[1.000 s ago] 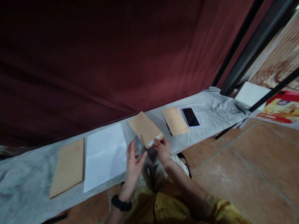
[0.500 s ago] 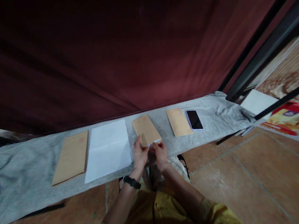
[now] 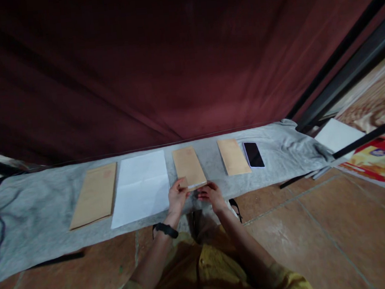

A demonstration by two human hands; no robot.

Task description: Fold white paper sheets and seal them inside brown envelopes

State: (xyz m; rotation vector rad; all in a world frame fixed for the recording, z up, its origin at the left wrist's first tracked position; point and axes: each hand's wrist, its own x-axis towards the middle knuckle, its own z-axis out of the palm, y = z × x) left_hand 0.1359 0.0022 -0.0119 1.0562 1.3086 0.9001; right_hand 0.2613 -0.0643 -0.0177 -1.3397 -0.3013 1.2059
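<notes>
A brown paper envelope (image 3: 188, 164) lies on the grey cloth in front of me, a thin white strip of paper showing along its near edge. My left hand (image 3: 177, 197) pinches its near left corner between thumb and fingers. By the near right corner is my right hand (image 3: 213, 195), fingers apart and pointing left; whether a fingertip touches the edge I cannot tell. Left of the envelope, white paper sheets (image 3: 140, 186) with a crease across them lie flat. Another small brown envelope (image 3: 233, 156) rests to the right, beside a dark-screened phone (image 3: 254, 155).
A larger pile of brown envelopes (image 3: 95, 192) lies at the left on the grey cloth (image 3: 32, 214) covering a narrow bench. Behind hangs a dark red curtain (image 3: 185, 72). At the right are black metal bars (image 3: 372, 136) and a red and yellow printed package (image 3: 381, 162) above the tiled floor.
My right hand has come off the envelope's mouth and its fingers have spread. The envelope now lies flatter and straighter, with less white paper showing. My left hand stays at its corner.
</notes>
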